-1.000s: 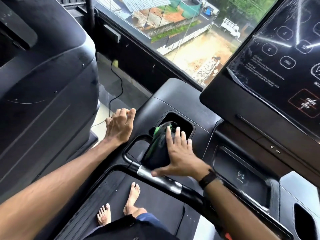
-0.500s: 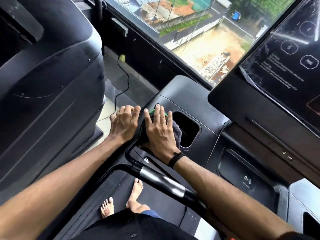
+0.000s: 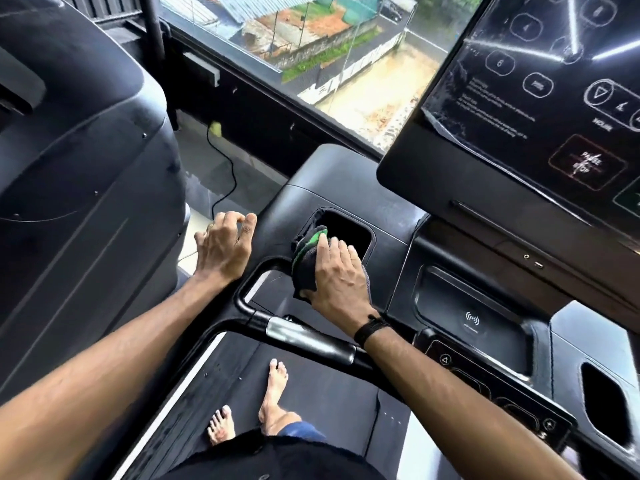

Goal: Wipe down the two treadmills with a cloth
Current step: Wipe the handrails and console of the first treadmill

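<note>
Right hand (image 3: 337,275) is pressing the cloth (image 3: 304,258) flat-fingered at the cup hole's (image 3: 349,233) edge; left hand (image 3: 221,245) is resting loosely curled, holding nothing. Risk: cloth dropping in.

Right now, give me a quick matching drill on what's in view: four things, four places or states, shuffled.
Things:
1. cloth
2. left hand
3. screen
4. feet

Places or states:
A. resting on the console's left edge, holding nothing
B. on the belt
C. pressed under the right hand beside the cup holder
D. upper right, showing button icons

Pairs: 1-C, 2-A, 3-D, 4-B
</note>
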The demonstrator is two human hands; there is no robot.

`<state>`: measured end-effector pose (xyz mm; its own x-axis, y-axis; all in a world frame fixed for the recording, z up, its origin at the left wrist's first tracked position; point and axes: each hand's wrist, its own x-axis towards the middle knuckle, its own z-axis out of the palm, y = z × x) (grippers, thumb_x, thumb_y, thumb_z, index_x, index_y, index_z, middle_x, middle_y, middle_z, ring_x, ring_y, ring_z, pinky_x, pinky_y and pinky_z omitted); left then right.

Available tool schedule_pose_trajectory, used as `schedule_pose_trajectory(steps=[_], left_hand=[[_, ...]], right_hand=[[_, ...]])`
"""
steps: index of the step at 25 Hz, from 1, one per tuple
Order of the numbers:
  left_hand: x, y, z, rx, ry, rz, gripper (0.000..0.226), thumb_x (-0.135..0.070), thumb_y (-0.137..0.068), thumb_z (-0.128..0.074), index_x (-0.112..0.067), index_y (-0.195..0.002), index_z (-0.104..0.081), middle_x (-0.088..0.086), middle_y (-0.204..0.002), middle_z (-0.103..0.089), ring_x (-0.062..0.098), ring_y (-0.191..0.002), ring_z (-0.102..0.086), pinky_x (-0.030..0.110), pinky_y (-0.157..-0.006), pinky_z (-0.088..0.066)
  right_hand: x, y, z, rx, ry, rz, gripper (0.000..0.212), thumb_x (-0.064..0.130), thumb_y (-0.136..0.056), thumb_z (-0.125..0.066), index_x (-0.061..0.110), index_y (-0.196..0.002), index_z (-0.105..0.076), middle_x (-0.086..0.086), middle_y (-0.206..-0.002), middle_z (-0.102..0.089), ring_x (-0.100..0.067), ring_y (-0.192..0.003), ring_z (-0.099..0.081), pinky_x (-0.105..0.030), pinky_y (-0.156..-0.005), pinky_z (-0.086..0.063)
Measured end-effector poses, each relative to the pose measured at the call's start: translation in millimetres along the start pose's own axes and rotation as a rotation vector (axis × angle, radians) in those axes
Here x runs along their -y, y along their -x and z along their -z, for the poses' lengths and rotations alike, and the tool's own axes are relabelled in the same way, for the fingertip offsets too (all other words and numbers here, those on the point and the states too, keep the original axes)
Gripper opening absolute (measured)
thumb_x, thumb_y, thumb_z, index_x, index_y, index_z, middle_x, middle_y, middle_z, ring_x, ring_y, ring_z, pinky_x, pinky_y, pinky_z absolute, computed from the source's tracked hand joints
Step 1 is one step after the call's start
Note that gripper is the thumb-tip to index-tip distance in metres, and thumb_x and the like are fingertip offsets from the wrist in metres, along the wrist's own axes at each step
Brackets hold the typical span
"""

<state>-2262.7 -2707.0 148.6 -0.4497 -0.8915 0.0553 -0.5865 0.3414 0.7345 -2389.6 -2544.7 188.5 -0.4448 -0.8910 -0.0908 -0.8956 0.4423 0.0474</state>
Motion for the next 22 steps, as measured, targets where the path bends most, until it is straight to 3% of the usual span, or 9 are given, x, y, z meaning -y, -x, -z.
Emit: schedule_pose_trajectory(steps=[3, 5, 7, 9, 13, 17, 19, 22], left_hand=[[0, 0, 0, -0.001, 0.001, 0.01, 0.066, -0.06, -0.093, -0.019, -0.012, -0.107, -0.061, 0.013, -0.111, -0.062, 0.033, -0.108, -0.056, 0.051, -0.1, -0.03], [0, 0, 0, 0.002, 0.01, 0.01, 0.062, -0.057, -0.095, -0.021, -0.012, -0.106, -0.062, 0.013, -0.111, -0.062, 0.034, -0.109, -0.056, 0.051, -0.1, -0.03], [1, -1, -1, 0.006, 0.007, 0.002, 0.06, -0.056, -0.096, -0.021, -0.012, -0.106, -0.062, 0.013, -0.111, -0.062, 0.034, -0.109, -0.056, 0.05, -0.099, -0.031], [1, -1, -1, 0.011, 0.005, -0.021, 0.06, -0.055, -0.097, -0.021, -0.011, -0.106, -0.061, 0.015, -0.111, -0.062, 0.035, -0.108, -0.056, 0.05, -0.098, -0.031], [1, 0, -2, 0.017, -0.024, -0.07, 0.059, -0.053, -0.098, -0.022, -0.01, -0.108, -0.061, 0.018, -0.113, -0.062, 0.037, -0.107, -0.057, 0.05, -0.099, -0.032], [1, -2, -4, 0.037, -0.019, -0.091, 0.059, -0.053, -0.098, -0.022, -0.01, -0.108, -0.061, 0.017, -0.112, -0.061, 0.036, -0.107, -0.056, 0.052, -0.099, -0.031], [2, -2, -3, 0.04, -0.005, -0.082, 0.059, -0.054, -0.098, -0.022, -0.01, -0.107, -0.06, 0.017, -0.112, -0.061, 0.036, -0.107, -0.056, 0.053, -0.1, -0.031], [3, 0, -3, 0.032, 0.001, -0.089, 0.06, -0.055, -0.098, -0.021, -0.01, -0.106, -0.06, 0.017, -0.11, -0.061, 0.036, -0.105, -0.056, 0.054, -0.1, -0.031]], right_hand=[[-14, 22, 8, 0.026, 0.035, 0.045, 0.102, 0.023, -0.085, -0.067, 0.004, -0.157, 0.003, -0.021, -0.165, -0.003, -0.035, -0.153, 0.003, -0.048, -0.125, 0.002], [-19, 37, 11, 0.065, 0.066, -0.016, 0.106, 0.011, -0.082, -0.061, 0.007, -0.155, 0.015, -0.02, -0.164, 0.014, -0.037, -0.151, 0.016, -0.052, -0.124, 0.002], [-19, 51, 19, 0.16, 0.054, -0.13, 0.106, 0.001, -0.081, -0.056, 0.006, -0.153, 0.021, -0.024, -0.16, 0.024, -0.043, -0.149, 0.02, -0.054, -0.123, -0.001], [-15, 64, 31, 0.266, 0.015, -0.27, 0.099, -0.002, -0.084, -0.051, 0.0, -0.152, 0.021, -0.035, -0.156, 0.022, -0.05, -0.147, 0.013, -0.055, -0.123, -0.007], [-8, 60, 52, 0.47, -0.042, -0.428, 0.1, 0.021, -0.088, -0.06, -0.012, -0.15, 0.011, -0.048, -0.151, 0.004, -0.06, -0.144, -0.003, -0.058, -0.12, -0.019], [-54, 6, 61, 0.545, -0.195, -0.485, 0.135, 0.057, -0.077, -0.075, -0.004, -0.151, 0.021, -0.04, -0.152, 0.024, -0.054, -0.143, 0.024, -0.06, -0.119, 0.003], [-74, -10, 64, 0.542, -0.193, -0.439, 0.131, 0.072, -0.079, -0.063, 0.0, -0.153, 0.018, -0.035, -0.157, 0.021, -0.048, -0.146, 0.021, -0.057, -0.12, 0.004], [-58, 15, 63, 0.423, -0.153, -0.446, 0.112, 0.071, -0.091, -0.045, -0.006, -0.154, 0.006, -0.039, -0.157, -0.001, -0.048, -0.149, 0.0, -0.053, -0.123, -0.005]])
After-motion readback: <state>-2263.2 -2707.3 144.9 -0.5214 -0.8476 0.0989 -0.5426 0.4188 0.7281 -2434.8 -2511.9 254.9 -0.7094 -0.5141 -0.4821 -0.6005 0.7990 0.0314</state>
